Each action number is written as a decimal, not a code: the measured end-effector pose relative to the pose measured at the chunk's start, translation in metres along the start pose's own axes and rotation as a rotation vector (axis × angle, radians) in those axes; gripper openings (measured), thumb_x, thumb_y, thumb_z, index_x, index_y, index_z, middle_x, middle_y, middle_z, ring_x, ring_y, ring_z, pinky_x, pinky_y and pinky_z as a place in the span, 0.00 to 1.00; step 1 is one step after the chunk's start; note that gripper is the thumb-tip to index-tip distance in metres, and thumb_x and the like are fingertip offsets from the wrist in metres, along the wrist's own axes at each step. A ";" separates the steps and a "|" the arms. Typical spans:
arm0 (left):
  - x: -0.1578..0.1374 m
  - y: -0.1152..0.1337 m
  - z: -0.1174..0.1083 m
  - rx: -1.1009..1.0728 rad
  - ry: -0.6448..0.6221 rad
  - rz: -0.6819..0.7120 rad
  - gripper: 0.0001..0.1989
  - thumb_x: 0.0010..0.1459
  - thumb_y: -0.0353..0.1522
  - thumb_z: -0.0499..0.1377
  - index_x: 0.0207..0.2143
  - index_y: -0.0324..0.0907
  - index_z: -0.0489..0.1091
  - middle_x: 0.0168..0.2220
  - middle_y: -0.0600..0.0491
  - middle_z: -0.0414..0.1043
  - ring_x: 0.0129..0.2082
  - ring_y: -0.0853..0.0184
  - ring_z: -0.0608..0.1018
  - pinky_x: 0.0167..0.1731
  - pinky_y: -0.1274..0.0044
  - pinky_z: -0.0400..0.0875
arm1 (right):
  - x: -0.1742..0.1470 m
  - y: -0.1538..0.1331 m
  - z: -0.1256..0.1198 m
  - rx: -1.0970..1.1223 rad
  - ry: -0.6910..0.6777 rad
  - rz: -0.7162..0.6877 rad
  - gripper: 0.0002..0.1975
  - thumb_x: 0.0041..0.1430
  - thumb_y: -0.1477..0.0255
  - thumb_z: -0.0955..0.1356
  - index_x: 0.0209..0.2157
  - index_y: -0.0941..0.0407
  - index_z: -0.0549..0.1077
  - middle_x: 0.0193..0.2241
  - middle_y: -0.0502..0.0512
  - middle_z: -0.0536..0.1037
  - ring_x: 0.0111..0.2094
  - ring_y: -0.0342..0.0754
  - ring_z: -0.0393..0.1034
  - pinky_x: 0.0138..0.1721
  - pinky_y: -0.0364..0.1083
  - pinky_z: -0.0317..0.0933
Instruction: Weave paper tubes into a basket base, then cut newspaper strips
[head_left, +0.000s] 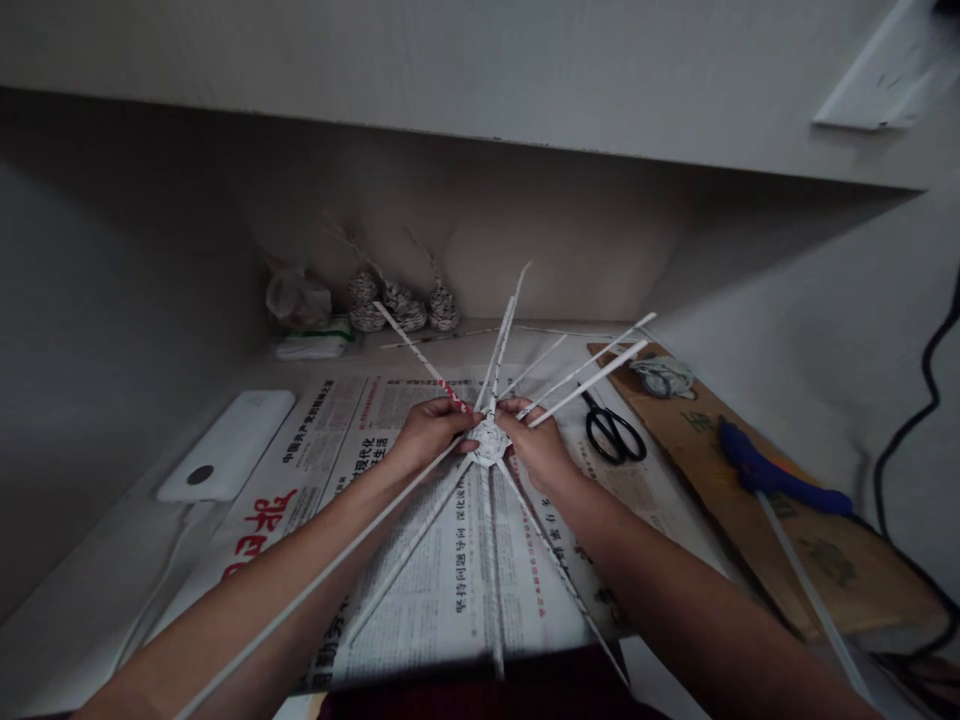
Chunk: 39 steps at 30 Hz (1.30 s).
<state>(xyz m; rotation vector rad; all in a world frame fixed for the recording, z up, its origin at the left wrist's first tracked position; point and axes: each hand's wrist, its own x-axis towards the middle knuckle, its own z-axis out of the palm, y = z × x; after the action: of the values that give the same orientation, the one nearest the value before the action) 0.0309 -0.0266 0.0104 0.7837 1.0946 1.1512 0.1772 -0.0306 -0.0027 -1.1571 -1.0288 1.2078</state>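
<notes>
Between my two hands is a small round woven paper base (pixel 489 444), with several thin rolled-paper strips fanning out from it on all sides. My left hand (pixel 433 432) pinches its left rim, close to a strip with a red patch (pixel 453 392). On the right rim, my right hand (pixel 534 436) grips the base, and white paper strips (pixel 592 380) stick out past its fingers. Other strips (pixel 491 560) run down toward my body, and one long strip lies along my left forearm. Both sets of fingertips partly cover the weave.
Newspaper (pixel 420 590) covers the surface underneath. Black scissors (pixel 615 432) lie to the right, near a cardboard piece (pixel 675 450) bearing a blue glue gun (pixel 780 480). A white power bank (pixel 229 445) with a cable sits left. Several woven gourd shapes (pixel 442 305) stand at the back.
</notes>
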 end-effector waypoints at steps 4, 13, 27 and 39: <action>0.001 -0.001 -0.002 0.029 -0.020 -0.016 0.16 0.30 0.29 0.76 0.25 0.35 0.77 0.26 0.52 0.75 0.24 0.70 0.76 0.22 0.80 0.75 | -0.001 -0.001 -0.001 -0.064 -0.046 -0.058 0.09 0.46 0.64 0.72 0.25 0.56 0.75 0.20 0.47 0.74 0.22 0.44 0.65 0.25 0.44 0.58; -0.004 0.003 0.005 -0.022 0.033 -0.072 0.14 0.33 0.25 0.75 0.25 0.34 0.76 0.25 0.52 0.75 0.24 0.69 0.76 0.22 0.80 0.76 | 0.000 0.006 -0.001 -0.117 0.034 -0.062 0.07 0.47 0.65 0.70 0.26 0.54 0.73 0.21 0.47 0.74 0.24 0.46 0.67 0.26 0.45 0.59; 0.003 0.000 0.000 -0.018 -0.010 -0.023 0.21 0.22 0.27 0.77 0.23 0.34 0.75 0.22 0.54 0.75 0.21 0.71 0.76 0.22 0.82 0.74 | -0.002 -0.001 0.000 -0.032 0.032 -0.109 0.04 0.44 0.71 0.68 0.21 0.54 0.67 0.16 0.42 0.67 0.20 0.42 0.60 0.22 0.42 0.54; 0.003 0.005 0.001 -0.042 0.010 -0.060 0.19 0.22 0.25 0.76 0.23 0.34 0.77 0.23 0.53 0.76 0.23 0.72 0.76 0.24 0.82 0.74 | -0.002 0.002 0.001 0.162 -0.068 0.085 0.15 0.37 0.65 0.79 0.25 0.58 0.75 0.21 0.50 0.78 0.23 0.45 0.70 0.28 0.46 0.63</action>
<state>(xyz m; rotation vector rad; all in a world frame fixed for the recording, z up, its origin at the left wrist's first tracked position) 0.0301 -0.0226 0.0141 0.7091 1.0917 1.1253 0.1754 -0.0328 -0.0044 -1.0481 -0.9217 1.3797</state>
